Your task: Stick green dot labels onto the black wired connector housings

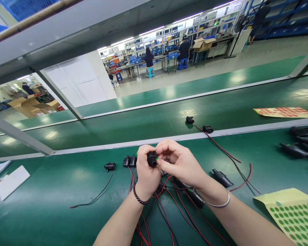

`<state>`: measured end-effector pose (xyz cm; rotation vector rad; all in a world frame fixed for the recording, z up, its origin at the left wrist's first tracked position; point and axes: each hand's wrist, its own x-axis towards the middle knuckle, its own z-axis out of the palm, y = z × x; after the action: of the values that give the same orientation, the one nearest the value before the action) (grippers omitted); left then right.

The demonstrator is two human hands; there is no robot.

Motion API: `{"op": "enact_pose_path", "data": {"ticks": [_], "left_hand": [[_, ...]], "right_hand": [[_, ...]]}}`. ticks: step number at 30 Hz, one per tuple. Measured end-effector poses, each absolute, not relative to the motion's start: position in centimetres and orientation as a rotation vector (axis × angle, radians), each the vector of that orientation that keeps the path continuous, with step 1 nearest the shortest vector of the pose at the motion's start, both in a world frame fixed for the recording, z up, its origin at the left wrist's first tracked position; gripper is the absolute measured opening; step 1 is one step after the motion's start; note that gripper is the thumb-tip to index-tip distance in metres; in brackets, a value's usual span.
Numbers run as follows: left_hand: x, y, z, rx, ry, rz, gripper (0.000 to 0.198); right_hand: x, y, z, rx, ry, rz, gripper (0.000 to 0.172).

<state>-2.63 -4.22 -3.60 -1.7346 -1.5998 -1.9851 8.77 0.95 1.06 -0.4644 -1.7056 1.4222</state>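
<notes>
My left hand (148, 174) is closed around a small black cylindrical part (152, 160), its round end facing up toward me. A small green sticker (157, 159) shows at that part's edge, pinched by the thumb and fingers of my right hand (181, 164). Beneath my hands lie several like parts with red and black wires (169, 201), partly hidden by my wrists. Two black parts (129, 161) stand side by side just left of my left hand, and a single one (110, 166) lies farther left with its wire. A sheet of green round stickers (295, 215) lies at the right.
A sheet of red stickers (284, 112) lies beyond the pale ledge (246, 129), with two wired black parts (207, 128) near it. More black parts (297, 149) are piled at the right edge. A white card (14, 182) lies left. A metal beam (92, 34) crosses above.
</notes>
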Motion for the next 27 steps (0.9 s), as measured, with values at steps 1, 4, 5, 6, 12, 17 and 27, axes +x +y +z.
{"op": "enact_pose_path", "data": {"ticks": [1, 4, 5, 6, 12, 17, 27], "left_hand": [[-2.60, -4.22, -3.59, -1.737, -1.594, -1.982, 0.021], [-2.56, -4.22, -3.57, -1.746, -1.549, -1.978, 0.019], [-2.57, -4.22, -3.58, -1.748, -1.540, -1.982, 0.019], [-2.58, -4.23, -3.59, -1.747, -1.539, -1.989, 0.020], [-2.63, -4.21, -3.65, -1.731, -1.584, -2.040, 0.023], [-2.54, -4.15, -3.63, -1.722, -1.549, -2.056, 0.021], [-2.61, -4.18, -3.98, -1.703, -1.581, -2.075, 0.021]], "right_hand": [[8.77, 0.95, 1.05, -0.463, -1.699, 1.430, 0.012], [8.73, 0.90, 1.04, -0.459, -1.677, 1.445, 0.009], [8.71, 0.87, 1.04, -0.458, -1.671, 1.450, 0.009], [8.70, 0.85, 1.04, -0.456, -1.667, 1.456, 0.009], [8.60, 0.76, 0.89, -0.431, -1.659, 1.483, 0.015], [8.46, 0.70, 0.78, -0.417, -1.625, 1.485, 0.011], [8.22, 0.79, 0.56, -0.410, -1.617, 1.481, 0.011]]}}
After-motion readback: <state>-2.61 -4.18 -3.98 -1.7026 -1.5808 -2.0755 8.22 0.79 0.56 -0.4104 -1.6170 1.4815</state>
